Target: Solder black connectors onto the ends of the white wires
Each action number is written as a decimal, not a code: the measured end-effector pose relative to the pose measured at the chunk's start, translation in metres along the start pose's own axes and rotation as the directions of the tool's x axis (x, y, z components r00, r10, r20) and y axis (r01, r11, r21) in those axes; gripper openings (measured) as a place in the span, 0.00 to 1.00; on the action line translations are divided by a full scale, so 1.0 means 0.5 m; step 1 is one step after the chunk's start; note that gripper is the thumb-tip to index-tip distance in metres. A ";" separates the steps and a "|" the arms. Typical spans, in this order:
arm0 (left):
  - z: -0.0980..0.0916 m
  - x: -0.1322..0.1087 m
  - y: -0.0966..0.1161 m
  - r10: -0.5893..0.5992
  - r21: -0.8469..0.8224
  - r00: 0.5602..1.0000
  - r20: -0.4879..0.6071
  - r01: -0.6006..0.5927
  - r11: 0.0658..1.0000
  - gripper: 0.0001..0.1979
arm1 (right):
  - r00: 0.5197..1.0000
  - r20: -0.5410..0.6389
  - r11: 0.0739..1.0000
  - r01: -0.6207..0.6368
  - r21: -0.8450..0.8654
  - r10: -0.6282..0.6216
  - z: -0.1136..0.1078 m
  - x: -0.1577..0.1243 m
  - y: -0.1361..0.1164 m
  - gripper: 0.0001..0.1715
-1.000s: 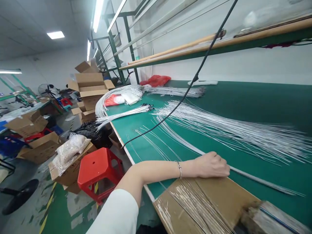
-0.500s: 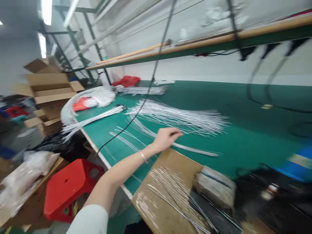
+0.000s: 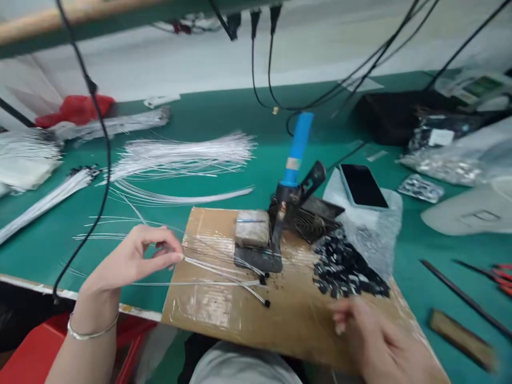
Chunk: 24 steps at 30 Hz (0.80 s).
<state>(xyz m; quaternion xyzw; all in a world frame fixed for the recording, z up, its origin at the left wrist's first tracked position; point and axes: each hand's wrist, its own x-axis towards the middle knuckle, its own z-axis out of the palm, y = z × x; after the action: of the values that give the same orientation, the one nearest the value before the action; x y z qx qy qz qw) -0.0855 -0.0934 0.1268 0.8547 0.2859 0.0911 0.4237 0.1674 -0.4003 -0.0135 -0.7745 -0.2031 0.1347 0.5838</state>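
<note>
My left hand (image 3: 132, 258) pinches the ends of a few thin white wires (image 3: 216, 269) between thumb and fingers. The wires run right across a taped cardboard sheet (image 3: 224, 314), and their black tips (image 3: 264, 290) lie on it. My right hand (image 3: 380, 346) is at the cardboard's lower right edge, blurred by motion, with its fingertips just below a pile of small black parts (image 3: 348, 269). I see nothing in it. A soldering iron with a blue handle (image 3: 298, 144) leans in a dark stand (image 3: 276, 240) beside a grey block (image 3: 252, 228).
Bundles of white wires (image 3: 184, 154) are spread over the green table (image 3: 224, 120) to the left. A phone (image 3: 362, 184) lies on plastic wrap to the right. Black cables (image 3: 102, 160) hang from above. Red-handled tools (image 3: 500, 274) and a brown bar (image 3: 460, 336) lie far right.
The view has swung right from the wire bundles to the cardboard sheet. My left hand has pulled back toward me holding a few wires. My right hand has come into view.
</note>
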 end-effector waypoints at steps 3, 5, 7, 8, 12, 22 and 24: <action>0.053 -0.013 -0.025 -0.050 -0.093 0.995 0.091 0.058 0.994 0.12 | 0.929 0.339 0.979 0.092 0.183 -0.150 0.046 -0.007 -0.040 0.20; 0.085 -0.016 -0.041 -0.072 -0.125 0.993 0.090 0.083 0.989 0.12 | 0.837 0.482 0.949 0.130 0.286 -0.259 0.072 -0.004 -0.060 0.12; 0.108 -0.018 -0.051 -0.084 -0.136 0.993 0.081 0.095 0.986 0.11 | 0.818 0.496 0.936 0.136 0.326 -0.292 0.088 -0.001 -0.073 0.08; 0.115 -0.019 -0.054 -0.087 -0.139 0.993 0.078 0.097 0.985 0.11 | 0.837 0.464 0.934 0.145 0.325 -0.291 0.093 0.000 -0.077 0.09; 0.130 -0.018 -0.048 -0.090 -0.158 0.994 0.062 0.099 0.982 0.10 | 0.865 0.406 0.933 0.169 0.319 -0.296 0.100 -0.001 -0.080 0.13; 0.146 -0.011 -0.044 -0.074 -0.161 0.997 0.037 0.079 0.984 0.08 | 0.921 0.376 0.943 -0.030 0.332 -0.103 0.088 0.000 -0.067 0.11; 0.145 -0.012 -0.046 -0.075 -0.157 0.997 0.020 0.077 0.985 0.09 | 0.933 0.352 0.953 -0.035 0.300 -0.077 0.086 0.001 -0.067 0.16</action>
<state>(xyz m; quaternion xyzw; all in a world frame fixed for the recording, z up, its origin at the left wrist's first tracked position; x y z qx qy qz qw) -0.0712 -0.1347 0.0642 0.8077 0.3074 0.0912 0.4948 0.1434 -0.3554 0.0065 -0.6363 -0.2920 0.2971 0.6493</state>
